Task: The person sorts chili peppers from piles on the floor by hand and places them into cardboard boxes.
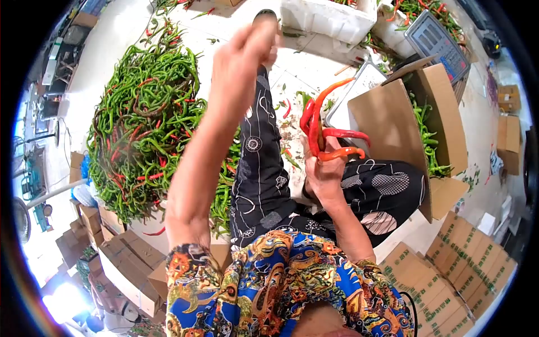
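Several long red peppers [316, 129] fan out from my right hand [327, 177], whose fingers are wrapped round their lower ends above my bent right leg. Raised over my outstretched leg, near the dark shoe at the top, my left hand [244, 53] is curled closed and somewhat blurred; anything in it is hidden. To its left lies a big heap of green and red peppers [151, 112]. An open cardboard box [387, 121] with green peppers [425, 135] inside stands to the right of my right hand.
A white foam box [331, 22] is at the top, with a scale [438, 42] to its right. A white tray [342, 106] lies beside the cardboard box. Loose peppers dot the floor. Flat cartons [429, 286] are at lower right, more boxes [132, 264] at lower left.
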The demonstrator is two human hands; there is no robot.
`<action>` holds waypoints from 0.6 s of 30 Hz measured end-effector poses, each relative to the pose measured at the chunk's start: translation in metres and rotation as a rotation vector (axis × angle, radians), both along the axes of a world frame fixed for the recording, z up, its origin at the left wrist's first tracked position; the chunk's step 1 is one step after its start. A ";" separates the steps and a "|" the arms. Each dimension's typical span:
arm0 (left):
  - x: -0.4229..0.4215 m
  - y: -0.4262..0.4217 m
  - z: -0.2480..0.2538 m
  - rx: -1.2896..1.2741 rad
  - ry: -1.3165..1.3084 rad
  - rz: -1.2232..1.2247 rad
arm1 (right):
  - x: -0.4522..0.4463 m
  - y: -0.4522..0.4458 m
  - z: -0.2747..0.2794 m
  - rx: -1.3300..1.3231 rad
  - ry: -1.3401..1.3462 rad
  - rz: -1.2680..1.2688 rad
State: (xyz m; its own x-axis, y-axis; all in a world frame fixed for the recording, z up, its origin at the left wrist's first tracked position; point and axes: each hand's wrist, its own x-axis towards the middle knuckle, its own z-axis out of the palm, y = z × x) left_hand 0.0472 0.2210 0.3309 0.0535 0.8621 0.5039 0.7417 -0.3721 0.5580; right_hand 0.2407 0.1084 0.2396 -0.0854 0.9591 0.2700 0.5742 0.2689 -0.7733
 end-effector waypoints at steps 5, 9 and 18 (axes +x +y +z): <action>0.025 -0.110 -0.037 -0.552 -1.102 -0.065 | -0.002 0.006 -0.004 0.240 -0.088 0.000; 0.040 -0.120 -0.057 -0.550 -1.146 -0.001 | -0.006 0.002 0.004 0.126 -0.151 0.110; 0.034 -0.113 -0.054 -0.684 -1.093 -0.012 | -0.016 0.000 0.022 -0.502 0.407 0.241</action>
State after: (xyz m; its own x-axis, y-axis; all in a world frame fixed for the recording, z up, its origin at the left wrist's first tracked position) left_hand 0.0809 0.1078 0.2773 -0.0950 0.9635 -0.2502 -0.2198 0.2249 0.9493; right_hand 0.2247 0.1087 0.2616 -0.2975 0.9435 -0.1461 0.1809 -0.0946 -0.9789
